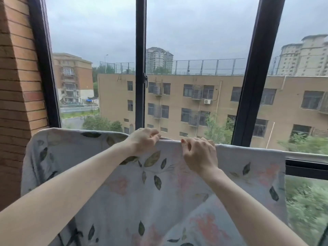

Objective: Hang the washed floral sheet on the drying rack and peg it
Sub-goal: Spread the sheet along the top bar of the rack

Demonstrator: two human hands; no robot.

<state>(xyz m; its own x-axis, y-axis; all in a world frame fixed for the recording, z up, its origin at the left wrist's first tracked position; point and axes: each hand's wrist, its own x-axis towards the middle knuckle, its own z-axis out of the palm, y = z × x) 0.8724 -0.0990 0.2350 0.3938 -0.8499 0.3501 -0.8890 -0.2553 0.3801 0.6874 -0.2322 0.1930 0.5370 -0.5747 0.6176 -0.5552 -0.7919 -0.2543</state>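
floral sheet (159,192) draped over rail (305,154) | top fold pinched by left hand (143,142) and right hand (199,153) | no peg seen — slippage likely if released

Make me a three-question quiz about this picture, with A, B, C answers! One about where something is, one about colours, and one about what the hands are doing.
1. Where does the floral sheet hang?
A. On the floor
B. Over a rail in front of the window
C. Inside a basket

2. What colour are the leaves printed on it?
A. Bright blue
B. Yellow
C. Dark green

3. What are the hands doing?
A. Both grip its top edge
B. Both hang at the person's sides
C. One holds a cup

Answers:
1 B: the sheet drapes over the rail below the panes.
2 C: dark green leaves sit among pink flowers.
3 A: the left hand and right hand curl over the top edge.
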